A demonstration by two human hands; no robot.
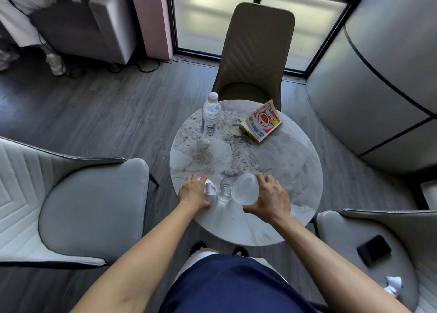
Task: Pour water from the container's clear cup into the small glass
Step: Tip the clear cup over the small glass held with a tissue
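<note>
My right hand (pixel 269 198) grips a clear plastic cup (pixel 244 188) and holds it tipped to the left, its rim over the small glass (pixel 225 189). The small glass stands upright on the round marble table (pixel 272 161) near its front edge. Just left of the glass stands a white and pale purple container (pixel 210 190), and my left hand (pixel 192 192) is wrapped around it. The cup's mouth touches or nearly touches the glass rim; I cannot make out the water stream clearly.
A capped water bottle (pixel 210 116) stands at the table's far left and a comic book (pixel 261 121) lies at the far right. Chairs surround the table; the right one holds a black phone (pixel 373 250). Tall cabinets stand to the right.
</note>
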